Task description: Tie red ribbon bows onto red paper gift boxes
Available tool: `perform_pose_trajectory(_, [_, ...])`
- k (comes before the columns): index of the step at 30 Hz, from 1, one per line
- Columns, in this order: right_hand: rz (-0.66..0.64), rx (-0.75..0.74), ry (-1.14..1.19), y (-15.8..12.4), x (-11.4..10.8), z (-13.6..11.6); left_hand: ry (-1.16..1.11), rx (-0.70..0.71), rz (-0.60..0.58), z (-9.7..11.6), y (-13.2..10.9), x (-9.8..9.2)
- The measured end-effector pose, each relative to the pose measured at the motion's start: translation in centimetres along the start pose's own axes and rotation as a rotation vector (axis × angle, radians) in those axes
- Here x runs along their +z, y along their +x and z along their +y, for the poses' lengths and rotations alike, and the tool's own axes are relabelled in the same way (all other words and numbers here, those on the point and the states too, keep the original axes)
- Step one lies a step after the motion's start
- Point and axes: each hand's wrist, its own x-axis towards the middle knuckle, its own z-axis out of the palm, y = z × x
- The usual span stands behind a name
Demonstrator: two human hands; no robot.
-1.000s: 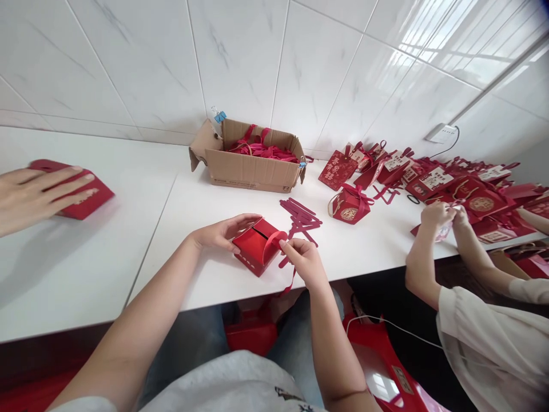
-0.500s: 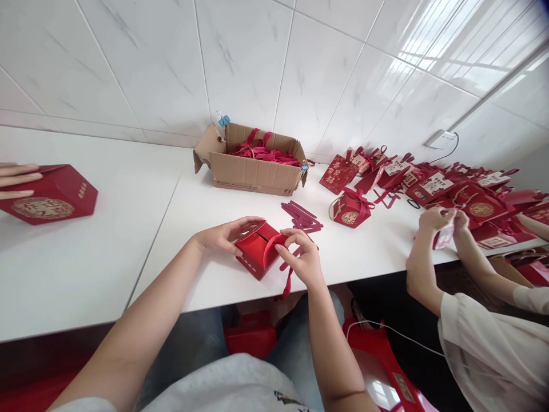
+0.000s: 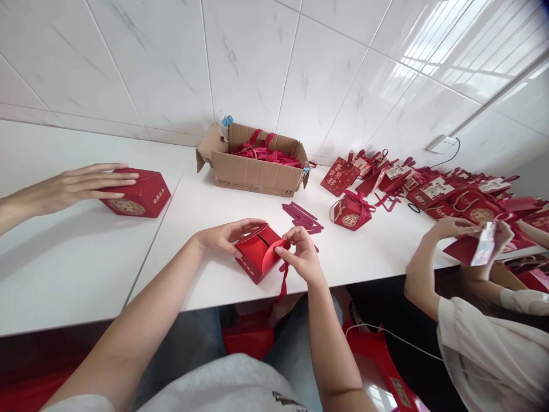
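A small red gift box (image 3: pixel 253 264) sits in front of me near the table edge, its curved top flaps partly raised with a dark gap between them. My left hand (image 3: pixel 229 237) grips its left side, thumb on the front and fingers behind. Between the thumb and fingers of my right hand (image 3: pixel 302 252) is the rounded right flap of the same box. A red ribbon (image 3: pixel 283 283) hangs below that hand, over the table's edge. Just beyond lie several flat dark red strips (image 3: pixel 300 216).
A cardboard box (image 3: pixel 253 173) of red ribbons stands by the wall. Right of the strips sits a ribbon-tied red box (image 3: pixel 351 213), then a pile of red boxes (image 3: pixel 433 191). At left, another person's hand (image 3: pixel 86 186) rests on a red box (image 3: pixel 156 194). A co-worker's hands (image 3: pixel 458 229) hold a card at right.
The other person's hand at left has slid its red box rightward, closer to me. My right hand has folded the flap slightly outward. The co-worker at right has turned the held item.
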Motion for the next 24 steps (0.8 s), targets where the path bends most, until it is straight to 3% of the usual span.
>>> perform_pose_trajectory(4, [-0.207,0.031,0.052,0.3,-1.0,0.0,0.005,-0.013,-0.015,0.0,0.1,0.2])
perform_pose_trajectory(9, [-0.282,0.074,0.071,0.3,-1.4,-0.1,0.013,-0.014,-0.023,0.0,0.1,0.2])
perform_pose_trajectory(15, [-0.242,0.102,0.113,0.0,-1.5,-0.4,-0.004,-0.014,-0.009,0.1,0.0,0.3])
perform_pose_trajectory(24, [-0.097,-0.021,0.173,-0.7,-2.1,-2.7,-0.003,-0.014,-0.021,0.1,0.0,0.1])
